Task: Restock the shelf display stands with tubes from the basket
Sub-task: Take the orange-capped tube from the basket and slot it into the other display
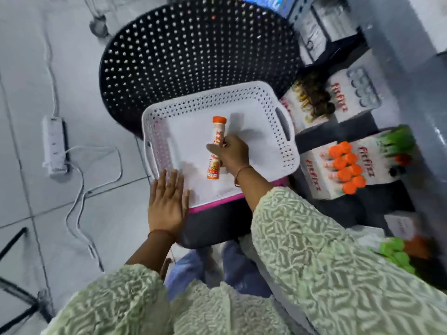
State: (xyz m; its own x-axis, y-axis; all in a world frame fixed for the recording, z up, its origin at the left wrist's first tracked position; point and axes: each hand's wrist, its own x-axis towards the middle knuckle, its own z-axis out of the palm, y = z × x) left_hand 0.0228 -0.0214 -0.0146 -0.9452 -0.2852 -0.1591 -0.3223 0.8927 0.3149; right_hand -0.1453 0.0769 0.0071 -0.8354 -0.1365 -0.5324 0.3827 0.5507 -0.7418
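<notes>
A white perforated basket (266, 102) rests on a black perforated chair. Inside it, my right hand (233, 154) grips an orange-capped tube (216, 139) around its middle; the tube points away from me, cap at the far end. No other tube shows in the basket. My left hand (167, 204) lies flat, fingers spread, on the basket's near left rim. On the shelf to the right, a white display stand (314, 170) holds several orange-capped tubes (346, 165). A second display stand (343, 97) further back shows empty round slots.
The black chair (193, 49) backrest rises behind the basket. A white power strip (53, 146) and its cable lie on the tiled floor at left. Green-capped tubes (396, 255) sit at lower right on the shelf. A grey shelf edge (430, 131) runs along the right.
</notes>
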